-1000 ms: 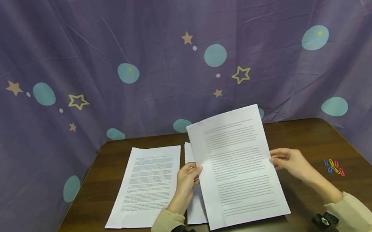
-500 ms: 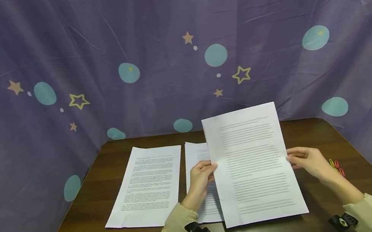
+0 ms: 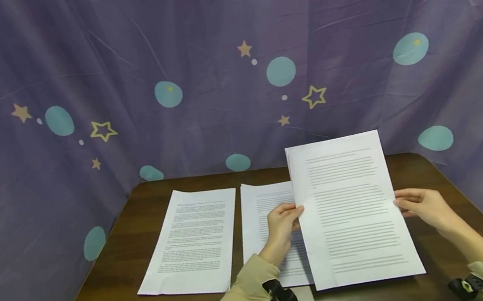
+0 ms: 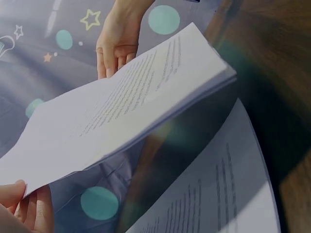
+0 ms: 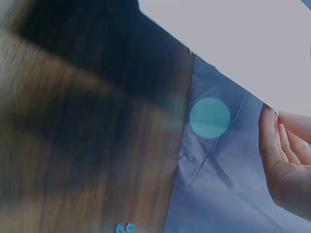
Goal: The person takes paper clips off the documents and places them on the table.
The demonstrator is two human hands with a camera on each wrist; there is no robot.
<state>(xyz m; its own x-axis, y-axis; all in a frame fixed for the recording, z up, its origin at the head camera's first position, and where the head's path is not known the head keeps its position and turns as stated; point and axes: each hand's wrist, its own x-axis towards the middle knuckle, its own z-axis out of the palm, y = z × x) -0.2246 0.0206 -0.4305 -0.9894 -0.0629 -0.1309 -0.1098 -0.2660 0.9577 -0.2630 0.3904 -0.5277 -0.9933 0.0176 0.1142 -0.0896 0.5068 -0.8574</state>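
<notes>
left hand (image 3: 283,220): pinches the left edge of the held stack, thumb on the printed face, fingers curled behind; beige sleeve, black wrist mount at its cuff.
right hand (image 3: 422,205): on the right edge of the same stack, fingers bent round the edge from behind, thumb toward the front; grip looks light.
held stack (image 3: 351,207): several printed sheets (thickness shows in the left wrist view), lifted off the table and tilted up toward the person, at about 2 o'clock of the table's middle. Bottom edge looks close to the tabletop; contact can't be told.
middle sheets (image 3: 264,217): flat on the table, at 9 o'clock of the held stack, partly covered by it and by the left hand.
left sheets (image 3: 191,238): flat, at 9 o'clock of the middle sheets, just beside them, slightly skewed.
table (image 3: 117,279): dark wood, rounded corners.
paper clips (image 5: 124,227): blue ones on the table in the right wrist view; hidden in the head view.
backdrop (image 3: 215,74): purple cloth with teal dots and stars, around the table's far and side edges.
</notes>
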